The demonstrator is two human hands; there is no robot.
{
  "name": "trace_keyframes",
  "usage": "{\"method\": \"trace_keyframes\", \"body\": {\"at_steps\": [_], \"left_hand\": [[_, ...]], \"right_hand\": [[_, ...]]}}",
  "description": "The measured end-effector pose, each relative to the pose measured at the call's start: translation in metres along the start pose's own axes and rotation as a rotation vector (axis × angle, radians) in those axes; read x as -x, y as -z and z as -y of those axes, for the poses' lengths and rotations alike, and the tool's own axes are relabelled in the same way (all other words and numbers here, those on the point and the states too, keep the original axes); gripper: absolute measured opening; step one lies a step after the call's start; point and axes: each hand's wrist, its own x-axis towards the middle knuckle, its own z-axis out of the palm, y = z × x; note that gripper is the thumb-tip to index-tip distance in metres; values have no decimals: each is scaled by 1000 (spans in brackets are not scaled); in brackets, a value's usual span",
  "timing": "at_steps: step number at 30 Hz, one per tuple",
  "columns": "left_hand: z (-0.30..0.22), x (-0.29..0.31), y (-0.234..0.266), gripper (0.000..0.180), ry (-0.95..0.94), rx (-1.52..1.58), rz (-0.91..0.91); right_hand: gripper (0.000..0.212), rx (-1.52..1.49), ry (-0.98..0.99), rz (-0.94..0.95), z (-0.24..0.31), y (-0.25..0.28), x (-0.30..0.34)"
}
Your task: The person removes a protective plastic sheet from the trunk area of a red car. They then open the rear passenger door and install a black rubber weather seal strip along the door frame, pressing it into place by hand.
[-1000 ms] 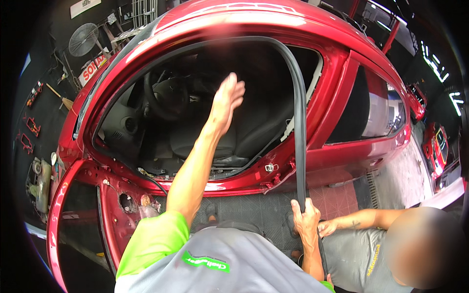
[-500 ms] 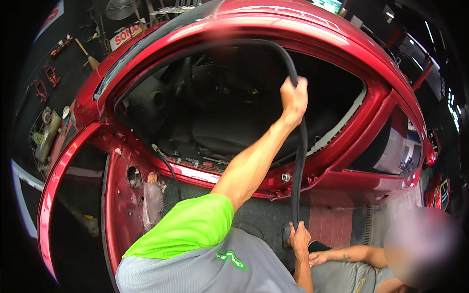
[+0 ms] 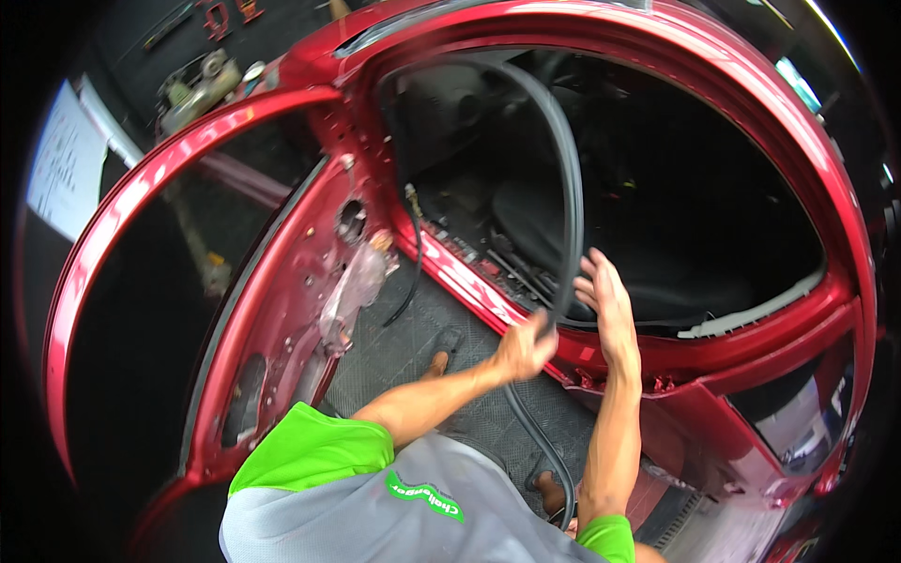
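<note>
A long black rubber door seal (image 3: 571,178) arches from the top of the red car's door opening (image 3: 849,225) down to my hands. My left hand (image 3: 526,349) is closed around it, low in front of the sill. Below that fist the seal runs on toward the floor and past my right forearm. My right hand (image 3: 608,305) is raised just right of the seal, fingers stretched and apart, with nothing held in it. Its fingertips are close to the seal; whether they touch it I cannot tell.
The red front door (image 3: 310,244) stands swung out on the left, its inner panel bare with torn plastic sheeting (image 3: 355,286). A black cable (image 3: 416,281) hangs by the sill (image 3: 460,279). Dark textured matting (image 3: 413,361) covers the floor around my feet.
My left hand has come down from high on the seal to near the sill. My right hand has let go of the seal's lower part and risen beside it. The view has swung left.
</note>
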Motion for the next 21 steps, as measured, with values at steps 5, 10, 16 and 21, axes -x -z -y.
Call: {"method": "trace_keyframes", "body": {"at_steps": [5, 10, 16, 21], "left_hand": [[34, 137, 9, 40, 218, -229, 1153], [72, 158, -14, 63, 59, -179, 1109], [108, 133, 2, 88, 707, -373, 929], [198, 114, 106, 104, 750, -378, -148]], "right_hand": [[64, -103, -277, 583, -26, -114, -54], [64, 177, -751, 779, -117, -139, 5], [29, 427, -317, 296, -123, -67, 55], [34, 693, -385, 319, -29, -63, 77]]}}
